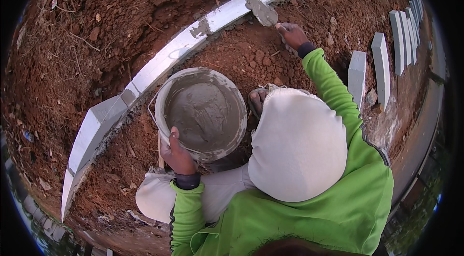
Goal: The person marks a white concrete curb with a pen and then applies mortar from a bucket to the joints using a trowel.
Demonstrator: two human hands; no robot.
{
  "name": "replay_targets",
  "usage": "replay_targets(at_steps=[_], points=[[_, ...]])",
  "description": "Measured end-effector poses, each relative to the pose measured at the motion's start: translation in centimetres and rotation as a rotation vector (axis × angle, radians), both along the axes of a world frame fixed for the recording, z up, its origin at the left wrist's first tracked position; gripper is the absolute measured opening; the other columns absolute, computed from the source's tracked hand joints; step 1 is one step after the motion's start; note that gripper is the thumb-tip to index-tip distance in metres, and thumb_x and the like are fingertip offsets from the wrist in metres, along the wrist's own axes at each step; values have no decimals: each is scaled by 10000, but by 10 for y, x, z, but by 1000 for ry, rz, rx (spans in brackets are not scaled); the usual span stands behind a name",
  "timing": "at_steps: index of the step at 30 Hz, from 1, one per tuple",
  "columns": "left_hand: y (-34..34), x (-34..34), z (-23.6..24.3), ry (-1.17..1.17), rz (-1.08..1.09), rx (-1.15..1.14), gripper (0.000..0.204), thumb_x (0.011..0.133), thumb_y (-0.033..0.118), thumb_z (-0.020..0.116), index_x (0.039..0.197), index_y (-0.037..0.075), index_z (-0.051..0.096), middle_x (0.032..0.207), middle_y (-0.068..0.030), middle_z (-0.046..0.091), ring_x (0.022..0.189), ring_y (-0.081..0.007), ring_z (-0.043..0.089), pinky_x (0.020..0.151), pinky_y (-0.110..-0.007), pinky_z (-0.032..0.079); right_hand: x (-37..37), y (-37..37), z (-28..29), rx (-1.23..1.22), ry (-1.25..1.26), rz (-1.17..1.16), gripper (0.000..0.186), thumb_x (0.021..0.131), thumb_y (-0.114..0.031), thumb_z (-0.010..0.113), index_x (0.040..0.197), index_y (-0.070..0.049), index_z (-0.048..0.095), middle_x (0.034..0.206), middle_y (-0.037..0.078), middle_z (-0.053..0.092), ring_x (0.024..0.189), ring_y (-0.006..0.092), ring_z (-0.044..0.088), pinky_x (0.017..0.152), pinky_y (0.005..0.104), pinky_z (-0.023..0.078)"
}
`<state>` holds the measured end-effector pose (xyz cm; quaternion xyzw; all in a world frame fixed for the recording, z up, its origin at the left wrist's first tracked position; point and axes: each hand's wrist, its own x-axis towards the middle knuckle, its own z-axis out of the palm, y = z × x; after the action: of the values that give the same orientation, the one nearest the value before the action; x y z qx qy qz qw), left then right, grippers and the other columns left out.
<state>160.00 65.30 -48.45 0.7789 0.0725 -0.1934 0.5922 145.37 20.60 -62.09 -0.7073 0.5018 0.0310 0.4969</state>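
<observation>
My left hand (179, 155) grips the near-left rim of a pale bucket (240, 106), thumb over the edge. Smooth grey wet mortar (205, 106) partly fills the bucket. Out at the far right, my right hand (293, 36) is closed round the handle of a trowel (264, 13), whose blade is coated with grey mortar. The tip of the blade reaches over the inner edge of a curved row of white kerb blocks (162, 60). A grey mortar patch (200, 28) covers a joint in that row, left of the trowel.
Loose reddish soil (121, 19) with clods and dry stalks lies beyond the kerb. Several kerb blocks (381, 70) stand apart on the right, near a paved road edge (425, 125). My bent knees (299, 145) and one sandalled foot (256, 100) are close beside the bucket.
</observation>
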Motion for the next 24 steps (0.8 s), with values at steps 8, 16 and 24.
replay_targets(at_steps=[8, 16, 24], points=[[-3, -1, 3, 18, -4, 19, 342, 994, 136, 561, 1158, -157, 624, 1065, -127, 682, 1004, -155, 625, 946, -295, 469, -3, 1, -10, -329, 20, 93, 526, 960, -504, 568, 1251, -80, 678, 940, 191, 733, 612, 254, 703, 631, 379, 565], [2, 0, -7, 17, 15, -26, 349, 996, 125, 565, 1186, -165, 604, 1105, -136, 669, 1027, -159, 621, 970, -296, 463, 17, 20, 5, -47, 70, 231, 533, 978, -507, 548, 1254, -65, 662, 850, 148, 687, 574, 179, 659, 558, 355, 525], [3, 0, -2, -35, -54, 41, 340, 998, 127, 567, 1203, -141, 610, 1110, -116, 670, 1013, -149, 619, 949, -292, 469, 60, 113, 0, -159, -121, 271, 455, 947, -367, 546, 1266, -55, 638, 1020, 212, 712, 903, 406, 683, 808, 484, 539]])
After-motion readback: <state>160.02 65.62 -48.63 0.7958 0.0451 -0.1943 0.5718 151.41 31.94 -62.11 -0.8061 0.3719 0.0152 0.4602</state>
